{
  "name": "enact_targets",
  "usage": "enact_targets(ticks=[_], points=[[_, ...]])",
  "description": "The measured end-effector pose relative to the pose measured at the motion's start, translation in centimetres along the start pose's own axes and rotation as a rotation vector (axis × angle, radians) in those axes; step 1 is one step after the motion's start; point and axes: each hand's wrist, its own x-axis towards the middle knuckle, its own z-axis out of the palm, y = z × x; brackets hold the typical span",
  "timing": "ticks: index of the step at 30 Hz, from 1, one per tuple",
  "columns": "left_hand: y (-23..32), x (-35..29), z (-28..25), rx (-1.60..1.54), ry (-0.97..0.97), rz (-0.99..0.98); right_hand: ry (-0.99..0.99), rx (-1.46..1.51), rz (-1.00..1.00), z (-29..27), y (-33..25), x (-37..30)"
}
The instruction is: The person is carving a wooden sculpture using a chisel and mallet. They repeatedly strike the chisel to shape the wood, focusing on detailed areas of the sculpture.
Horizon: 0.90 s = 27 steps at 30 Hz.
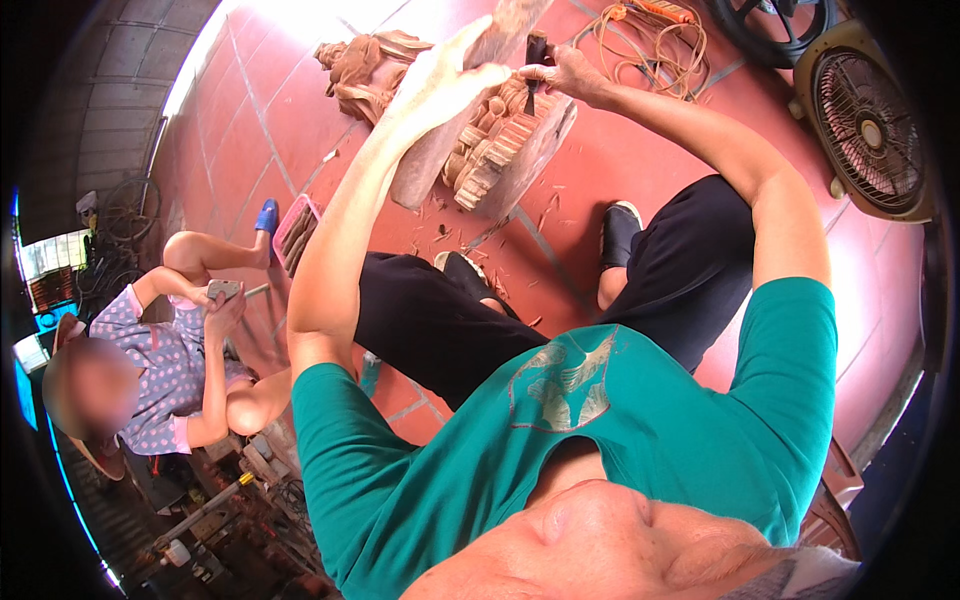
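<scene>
A carved wooden piece [500,150] with rounded and ridged relief stands on the tiled floor in front of my feet. My right hand [563,75] is closed on a chisel [537,48] with a dark handle, its blade pointing down at the carving. Beside it, my left hand [450,80] is closed around a thick, pale length of wood [508,28] that reaches toward the top edge. A flat wooden slab [425,170] lies along the carving's left side, below my left wrist; whether it joins the length of wood is hidden.
Another carved wooden figure [370,70] lies beyond my left forearm. Wood shavings [440,232] are scattered near my shoes. A corded orange tool [665,12] and a box fan [868,130] are at the right. A person [165,350] sits at the left near a pink basket [297,230].
</scene>
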Motion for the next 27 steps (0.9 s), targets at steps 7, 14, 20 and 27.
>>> enact_targets(ticks=[7, 14, 20, 27], points=[[2.1, 0.6, 0.4, 0.079, -0.009, -0.07, -0.001, -0.025, 0.027, 0.1, -0.4, 0.3], [0.5, 1.0, 0.1, 0.01, -0.099, -0.017, 0.007, -0.073, -0.071, 0.1, 0.7, 0.6], [1.8, 0.4, 0.2, -0.01, -0.002, -0.03, 0.015, -0.149, -0.049, 0.0, 1.4, 0.9], [1.7, 1.2, 0.0, 0.21, -0.111, 0.028, 0.047, -0.222, -0.132, 0.2, 0.1, 0.6]])
